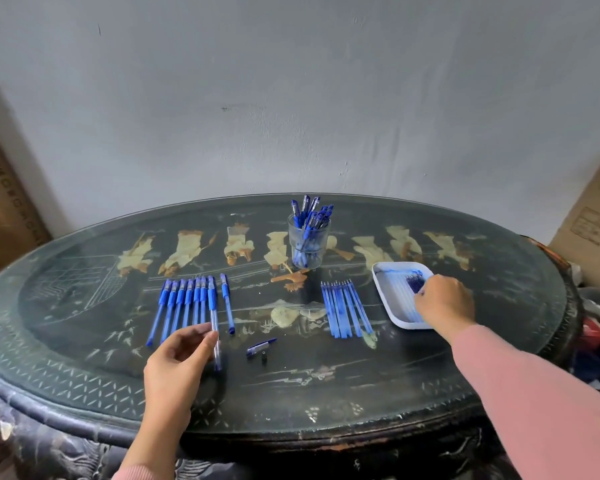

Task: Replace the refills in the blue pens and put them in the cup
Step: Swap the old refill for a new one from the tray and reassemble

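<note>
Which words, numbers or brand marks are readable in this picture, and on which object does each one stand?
Cardboard box at the left: one row of dark printed characters, too blurred to read.
Cardboard box at the right: a printed panel with several lines, too blurred to read.
Pens, cup, tray: no print can be made out.
Nothing in this picture can be quoted.

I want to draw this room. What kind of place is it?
Probably a room in a home or storeroom: an ornate oval table with inlaid figures stands by a plain wall, with cardboard boxes at both sides.
</note>
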`<state>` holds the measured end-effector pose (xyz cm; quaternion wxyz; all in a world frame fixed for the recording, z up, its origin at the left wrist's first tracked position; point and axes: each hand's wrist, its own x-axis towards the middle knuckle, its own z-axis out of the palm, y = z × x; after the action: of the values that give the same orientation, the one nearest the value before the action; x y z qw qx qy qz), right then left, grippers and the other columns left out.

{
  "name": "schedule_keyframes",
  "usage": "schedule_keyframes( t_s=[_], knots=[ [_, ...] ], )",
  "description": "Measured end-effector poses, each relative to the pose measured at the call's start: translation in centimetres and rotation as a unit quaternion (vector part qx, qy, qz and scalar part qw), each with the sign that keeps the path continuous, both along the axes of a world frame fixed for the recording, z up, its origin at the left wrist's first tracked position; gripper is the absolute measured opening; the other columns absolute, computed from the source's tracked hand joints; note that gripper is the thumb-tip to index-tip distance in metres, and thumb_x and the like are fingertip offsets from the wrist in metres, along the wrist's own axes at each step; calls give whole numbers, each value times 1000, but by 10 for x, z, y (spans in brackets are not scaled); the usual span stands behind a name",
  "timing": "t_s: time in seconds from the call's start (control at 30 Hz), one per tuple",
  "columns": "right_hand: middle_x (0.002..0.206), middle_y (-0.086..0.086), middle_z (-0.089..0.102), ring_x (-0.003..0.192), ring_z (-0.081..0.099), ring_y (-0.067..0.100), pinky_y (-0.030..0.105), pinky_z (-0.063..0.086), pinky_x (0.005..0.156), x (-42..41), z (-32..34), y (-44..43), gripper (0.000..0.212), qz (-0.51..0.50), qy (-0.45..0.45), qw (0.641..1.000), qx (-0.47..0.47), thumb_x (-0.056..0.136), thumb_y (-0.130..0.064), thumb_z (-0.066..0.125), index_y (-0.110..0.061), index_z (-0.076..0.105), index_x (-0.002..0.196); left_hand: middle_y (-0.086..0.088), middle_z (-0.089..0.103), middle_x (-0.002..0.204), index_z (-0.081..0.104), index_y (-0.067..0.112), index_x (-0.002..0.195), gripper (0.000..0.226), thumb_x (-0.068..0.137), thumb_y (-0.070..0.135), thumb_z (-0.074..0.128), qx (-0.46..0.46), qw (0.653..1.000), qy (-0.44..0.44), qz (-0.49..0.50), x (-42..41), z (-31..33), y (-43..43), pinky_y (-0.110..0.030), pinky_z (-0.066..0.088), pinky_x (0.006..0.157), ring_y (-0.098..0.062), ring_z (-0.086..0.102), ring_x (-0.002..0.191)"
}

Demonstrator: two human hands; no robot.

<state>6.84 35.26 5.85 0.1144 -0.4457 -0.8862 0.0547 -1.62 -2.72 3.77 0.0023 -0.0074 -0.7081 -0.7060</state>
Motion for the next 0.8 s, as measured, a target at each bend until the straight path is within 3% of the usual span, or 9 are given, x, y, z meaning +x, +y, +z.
schedule_keyframes(
  t_s=[0.13, 0.57, 0.73, 0.8],
  knots=[
    [92, 10, 70, 90, 64, 32, 30, 47, 68, 14, -7, 3, 18, 2, -29, 1000, 4, 85, -11, 54, -11, 71, 92, -4, 75, 86, 73, 20, 88, 12, 82, 10, 75, -8, 1000, 3, -1, 2, -1, 1, -42, 54, 89, -24, 68, 85],
    [104, 10, 68, 97, 63, 31, 33, 52, 79, 5, 2, -4, 17, -4, -41, 999, -25, 89, -13, 57, -10, 65, 104, -3, 75, 86, 74, 22, 88, 11, 82, 14, 77, -37, 999, 16, -7, -4, -5, 0, -41, 54, 89, -27, 70, 88],
    [103, 10, 67, 97, 61, 32, 33, 50, 74, 2, 3, -5, 20, -7, -4, 999, -44, 90, -22, 61, -10, 66, 105, -3, 75, 86, 74, 22, 89, 11, 81, 14, 77, -40, 999, 14, -14, -2, -6, 0, -44, 54, 90, -26, 70, 89],
    [105, 12, 67, 96, 62, 34, 32, 46, 69, -1, 6, -4, 21, -11, 54, 995, -86, 90, -21, 62, -6, 66, 104, -3, 75, 87, 74, 21, 90, 11, 82, 14, 76, -35, 999, 12, -17, -1, -5, 0, -42, 55, 88, -26, 70, 87]
  ],
)
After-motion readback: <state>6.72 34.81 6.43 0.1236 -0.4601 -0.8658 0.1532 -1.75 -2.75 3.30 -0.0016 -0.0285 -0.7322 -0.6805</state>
